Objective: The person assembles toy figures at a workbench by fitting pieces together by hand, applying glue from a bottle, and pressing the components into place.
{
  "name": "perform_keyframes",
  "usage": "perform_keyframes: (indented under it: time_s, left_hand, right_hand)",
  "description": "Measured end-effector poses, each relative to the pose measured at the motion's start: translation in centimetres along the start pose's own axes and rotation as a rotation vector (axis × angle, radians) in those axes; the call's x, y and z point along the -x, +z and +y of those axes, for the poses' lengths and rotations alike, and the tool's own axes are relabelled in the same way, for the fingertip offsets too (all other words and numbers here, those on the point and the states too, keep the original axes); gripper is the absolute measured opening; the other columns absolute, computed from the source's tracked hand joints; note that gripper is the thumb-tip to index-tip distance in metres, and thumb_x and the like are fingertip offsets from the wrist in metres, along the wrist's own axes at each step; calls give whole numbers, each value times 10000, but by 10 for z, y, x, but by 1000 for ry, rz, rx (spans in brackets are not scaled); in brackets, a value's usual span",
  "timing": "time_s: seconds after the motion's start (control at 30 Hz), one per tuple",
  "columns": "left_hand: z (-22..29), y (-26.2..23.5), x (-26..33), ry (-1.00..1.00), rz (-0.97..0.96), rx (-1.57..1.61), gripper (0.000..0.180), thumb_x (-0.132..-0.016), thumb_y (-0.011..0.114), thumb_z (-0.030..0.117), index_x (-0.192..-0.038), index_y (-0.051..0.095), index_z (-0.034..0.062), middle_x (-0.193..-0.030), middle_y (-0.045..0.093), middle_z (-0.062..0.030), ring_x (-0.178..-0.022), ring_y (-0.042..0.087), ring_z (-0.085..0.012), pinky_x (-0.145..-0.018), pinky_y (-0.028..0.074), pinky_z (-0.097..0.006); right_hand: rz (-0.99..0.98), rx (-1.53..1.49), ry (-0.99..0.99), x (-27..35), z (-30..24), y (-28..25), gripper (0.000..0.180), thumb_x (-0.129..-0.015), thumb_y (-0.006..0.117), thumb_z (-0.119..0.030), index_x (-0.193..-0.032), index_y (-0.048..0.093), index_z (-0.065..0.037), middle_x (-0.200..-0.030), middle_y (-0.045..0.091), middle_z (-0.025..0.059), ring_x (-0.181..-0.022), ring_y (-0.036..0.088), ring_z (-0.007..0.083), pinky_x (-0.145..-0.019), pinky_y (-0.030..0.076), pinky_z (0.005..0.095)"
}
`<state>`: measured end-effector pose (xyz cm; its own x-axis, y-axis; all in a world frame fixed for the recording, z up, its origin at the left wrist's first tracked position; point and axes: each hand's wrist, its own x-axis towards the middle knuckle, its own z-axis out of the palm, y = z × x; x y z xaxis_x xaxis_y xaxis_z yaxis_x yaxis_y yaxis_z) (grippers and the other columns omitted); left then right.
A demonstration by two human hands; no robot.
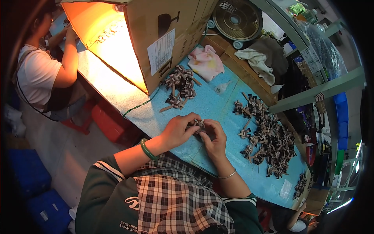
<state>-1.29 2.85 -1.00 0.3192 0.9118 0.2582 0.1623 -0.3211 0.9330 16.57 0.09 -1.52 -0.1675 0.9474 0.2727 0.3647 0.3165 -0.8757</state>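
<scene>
Both of my hands meet over the light blue table [210,105], close to its near edge. My left hand [178,130], with a green bangle on the wrist, and my right hand [213,137], with a thin silver bracelet, pinch one small dark-and-tan piece [198,124] between their fingertips. A heap of several like pieces [269,140], small dark bits on tan sticks, lies to the right of my hands. A smaller pile [180,86] of them sits beyond my hands, by a cardboard box.
A large cardboard box [163,35], lit orange inside, stands at the back left. A pink cloth [205,62], a small clear bottle [222,88] and a fan [237,18] lie beyond. Another person [43,70] in a white shirt works at the far left.
</scene>
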Motion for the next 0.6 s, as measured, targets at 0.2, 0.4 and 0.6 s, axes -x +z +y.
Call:
perform_keyframes:
  time_s: [0.2, 0.4, 0.6]
  left_hand:
    - [-10, 7, 3, 63, 15, -4, 248, -814, 672, 77, -1043, 588, 31, -799, 653, -136, -705, 648, -298, -625, 489, -353]
    - [-9, 5, 7, 174, 7, -258, 295, -769, 717, 45, -1044, 613, 15, -961, 646, -111, -826, 654, -239, -778, 471, -346]
    - [-10, 7, 7, 86, 8, -159, 312, -744, 725, 28, -1036, 616, 20, -939, 626, -110, -865, 633, -273, -761, 476, -346]
  right_hand:
    - [95, -217, 48, 1, 8, 4, 314, -782, 651, 113, -1074, 599, 8, -1127, 572, 102, -989, 627, 178, -824, 567, 281]
    - [71, -172, 16, 1, 12, 1, 283, -771, 653, 136, -1022, 639, 7, -1120, 572, 105, -979, 620, 166, -795, 557, 261]
    - [71, -165, 16, 0, 10, 0, 297, -765, 655, 137, -1028, 654, -1, -1101, 587, 102, -960, 628, 168, -778, 560, 259]
